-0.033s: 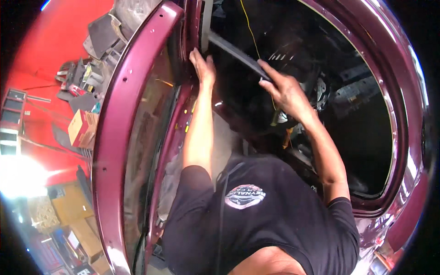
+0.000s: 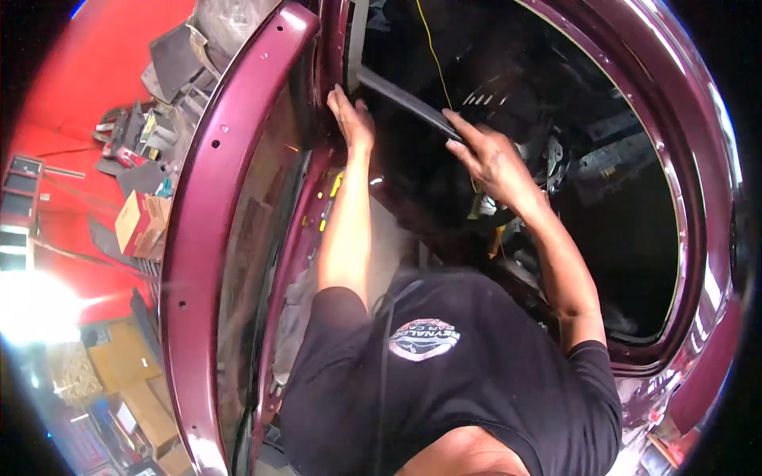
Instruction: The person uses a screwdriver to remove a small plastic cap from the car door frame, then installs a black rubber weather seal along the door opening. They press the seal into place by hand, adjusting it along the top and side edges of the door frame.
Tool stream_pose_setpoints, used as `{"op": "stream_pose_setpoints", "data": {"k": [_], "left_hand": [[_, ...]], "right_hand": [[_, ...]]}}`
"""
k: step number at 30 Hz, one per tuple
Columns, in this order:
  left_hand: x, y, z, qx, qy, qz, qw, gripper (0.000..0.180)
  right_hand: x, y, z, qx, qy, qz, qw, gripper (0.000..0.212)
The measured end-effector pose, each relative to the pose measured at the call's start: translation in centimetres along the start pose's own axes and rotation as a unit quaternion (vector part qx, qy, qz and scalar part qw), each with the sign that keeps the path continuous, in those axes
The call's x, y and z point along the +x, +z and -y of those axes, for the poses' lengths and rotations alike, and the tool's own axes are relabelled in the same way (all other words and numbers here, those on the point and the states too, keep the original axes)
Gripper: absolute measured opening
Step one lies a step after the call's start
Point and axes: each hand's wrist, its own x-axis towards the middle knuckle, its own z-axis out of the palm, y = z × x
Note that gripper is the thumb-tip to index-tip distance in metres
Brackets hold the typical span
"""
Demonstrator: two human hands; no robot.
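My right hand (image 2: 494,163) pinches the lower end of a long dark rubber-like strip (image 2: 405,101) between thumb and fingers. From there the strip runs up and to the left, meeting a grey upright band (image 2: 356,44) along the purple body frame (image 2: 334,47). Beside that frame, fingers stretched upward, is my left hand (image 2: 352,123); its fingertips lie against or very near the frame's edge, and nothing shows in its grip. A thin yellow cord (image 2: 431,47) hangs behind the strip and passes behind my right hand.
A purple car door (image 2: 193,198) with a window stands open at my left. On the right curves a large dark window opening (image 2: 627,238). Against the red wall (image 2: 71,103) lie piled parts, with a cardboard box (image 2: 141,222) below them. A bright lamp (image 2: 36,305) glares at the far left.
The upper end of the strip sits slightly lower and its slant is a little flatter. My right hand has shifted slightly left. My left hand stays at the frame.
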Motion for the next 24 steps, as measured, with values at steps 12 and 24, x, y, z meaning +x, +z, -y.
{"op": "stream_pose_setpoints", "data": {"k": [12, 24], "left_hand": [[-0.7, 1.7, 2.9, -0.078, -0.110, -0.034, 0.990, 0.036], [0.4, 2.0, 7.2, -0.124, -0.125, -0.029, 0.984, 0.021]], "right_hand": [[6.8, 3.6, -1.4, -0.197, -0.057, 0.055, 0.977, 0.046], [6.8, 5.2, -0.6, -0.201, -0.084, 0.031, 0.976, 0.043]]}}
